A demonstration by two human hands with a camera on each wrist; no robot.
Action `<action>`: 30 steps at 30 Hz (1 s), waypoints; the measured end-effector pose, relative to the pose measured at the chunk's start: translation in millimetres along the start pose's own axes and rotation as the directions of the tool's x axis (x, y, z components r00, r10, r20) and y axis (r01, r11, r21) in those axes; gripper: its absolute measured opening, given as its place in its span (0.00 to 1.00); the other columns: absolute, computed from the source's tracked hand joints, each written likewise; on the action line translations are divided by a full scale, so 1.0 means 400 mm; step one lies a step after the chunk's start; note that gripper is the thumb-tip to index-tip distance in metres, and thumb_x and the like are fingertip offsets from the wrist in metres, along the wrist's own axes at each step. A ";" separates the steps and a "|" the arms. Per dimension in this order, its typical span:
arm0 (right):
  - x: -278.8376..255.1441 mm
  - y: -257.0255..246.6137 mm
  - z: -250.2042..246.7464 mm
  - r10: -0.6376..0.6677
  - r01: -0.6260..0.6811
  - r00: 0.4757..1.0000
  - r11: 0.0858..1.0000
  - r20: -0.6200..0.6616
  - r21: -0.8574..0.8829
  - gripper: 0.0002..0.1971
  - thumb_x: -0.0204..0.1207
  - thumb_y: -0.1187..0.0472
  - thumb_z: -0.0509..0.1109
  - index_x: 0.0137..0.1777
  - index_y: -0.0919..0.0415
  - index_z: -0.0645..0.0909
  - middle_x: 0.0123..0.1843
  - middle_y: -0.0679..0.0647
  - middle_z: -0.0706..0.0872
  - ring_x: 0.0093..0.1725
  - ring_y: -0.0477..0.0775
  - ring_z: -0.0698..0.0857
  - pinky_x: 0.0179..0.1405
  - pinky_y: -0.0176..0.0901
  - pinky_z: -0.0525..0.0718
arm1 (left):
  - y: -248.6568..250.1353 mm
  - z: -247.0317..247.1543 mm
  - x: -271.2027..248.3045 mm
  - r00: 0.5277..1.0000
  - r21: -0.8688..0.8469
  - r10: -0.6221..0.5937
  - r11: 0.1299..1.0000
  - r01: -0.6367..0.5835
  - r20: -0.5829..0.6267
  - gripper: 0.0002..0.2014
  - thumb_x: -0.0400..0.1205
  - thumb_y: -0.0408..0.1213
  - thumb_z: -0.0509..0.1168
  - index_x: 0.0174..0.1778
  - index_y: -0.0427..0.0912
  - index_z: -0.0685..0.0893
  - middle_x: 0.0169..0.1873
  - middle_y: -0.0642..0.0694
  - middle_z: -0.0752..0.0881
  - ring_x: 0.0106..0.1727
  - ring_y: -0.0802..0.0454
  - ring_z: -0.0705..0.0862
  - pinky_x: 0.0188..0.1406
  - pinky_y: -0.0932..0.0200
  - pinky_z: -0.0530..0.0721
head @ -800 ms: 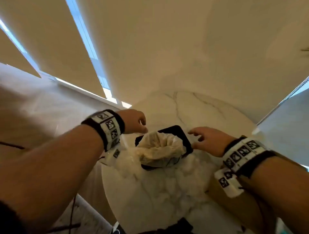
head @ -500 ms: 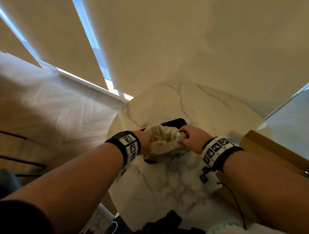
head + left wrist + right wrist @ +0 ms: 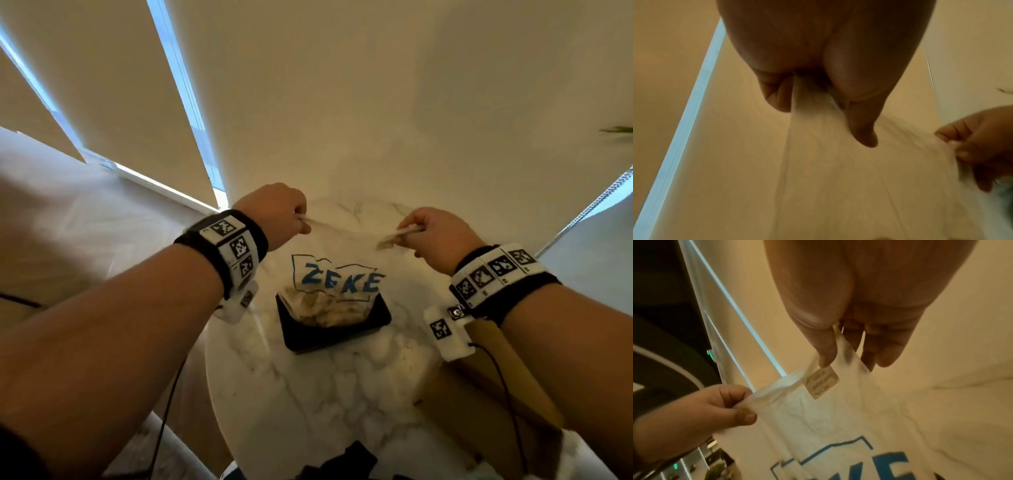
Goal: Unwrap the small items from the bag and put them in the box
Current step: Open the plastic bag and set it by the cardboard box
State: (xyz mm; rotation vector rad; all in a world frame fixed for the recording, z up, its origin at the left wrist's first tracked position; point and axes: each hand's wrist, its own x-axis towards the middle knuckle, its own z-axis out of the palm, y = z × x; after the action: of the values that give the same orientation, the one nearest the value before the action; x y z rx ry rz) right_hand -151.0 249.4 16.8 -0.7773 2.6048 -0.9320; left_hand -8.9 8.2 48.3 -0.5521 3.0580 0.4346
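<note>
A cream cloth bag (image 3: 342, 260) with blue "ZEKE" lettering hangs stretched between my two hands above the round marble table (image 3: 342, 394). My left hand (image 3: 298, 219) pinches its top left corner, and my right hand (image 3: 411, 233) pinches the top right corner. The bag's lower end lies bunched on a flat black box (image 3: 329, 335). In the left wrist view my left hand's fingers (image 3: 859, 123) curl round the bag (image 3: 838, 178). In the right wrist view my right hand (image 3: 842, 350) pinches the bag (image 3: 838, 418) near a small sewn label (image 3: 821, 382). No small items show.
A brown cardboard box (image 3: 496, 370) stands at the table's right side, below my right forearm. Dark gear (image 3: 342, 462) lies at the table's near edge. Beige blinds and a wall close the far side. Cables hang from both wrist units.
Both hands, which gripped the crumpled bag low on the black box, have risen and spread apart. The bag is now pulled up and stretched flat, so its lettering shows.
</note>
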 end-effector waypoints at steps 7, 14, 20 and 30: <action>-0.082 -0.067 -0.149 -0.023 0.051 0.998 0.848 -0.058 0.528 0.04 0.77 0.70 0.75 0.47 0.61 0.85 0.40 0.57 0.91 0.41 0.61 0.92 0.44 0.54 0.93 | 0.062 -0.190 -0.077 0.997 -0.113 0.067 0.992 -0.061 0.049 0.14 0.84 0.51 0.70 0.42 0.44 0.90 0.38 0.51 0.88 0.42 0.51 0.83 0.39 0.57 0.75; -0.154 -0.060 -0.208 -0.052 0.004 0.997 0.795 0.063 0.606 0.04 0.80 0.68 0.69 0.50 0.67 0.85 0.34 0.59 0.88 0.28 0.55 0.87 0.24 0.43 0.84 | 0.080 -0.236 -0.161 0.972 -0.164 0.046 0.986 -0.008 0.228 0.10 0.84 0.51 0.69 0.43 0.51 0.90 0.34 0.60 0.92 0.27 0.73 0.80 0.40 0.58 0.72; -0.163 -0.023 -0.130 0.063 -0.116 0.992 0.816 0.112 0.566 0.04 0.82 0.68 0.69 0.51 0.68 0.85 0.42 0.62 0.92 0.36 0.57 0.92 0.34 0.46 0.89 | 0.062 -0.123 -0.150 0.971 -0.126 0.029 0.992 0.001 0.237 0.10 0.83 0.48 0.71 0.39 0.49 0.88 0.35 0.56 0.92 0.43 0.58 0.87 0.48 0.56 0.79; -0.175 0.027 -0.050 0.132 -0.095 0.984 0.955 -0.118 0.282 0.04 0.76 0.59 0.78 0.42 0.58 0.88 0.37 0.51 0.91 0.30 0.43 0.85 0.34 0.43 0.82 | 0.045 0.000 -0.141 0.989 -0.018 -0.074 0.997 0.077 0.127 0.11 0.82 0.49 0.71 0.55 0.48 0.88 0.55 0.49 0.88 0.56 0.47 0.83 0.54 0.52 0.79</action>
State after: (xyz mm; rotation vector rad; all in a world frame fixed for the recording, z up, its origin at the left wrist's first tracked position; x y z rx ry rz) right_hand -106.3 306.1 29.5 -0.5014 2.5207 -1.3177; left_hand 37.8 43.8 56.3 -0.6145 2.9046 0.4838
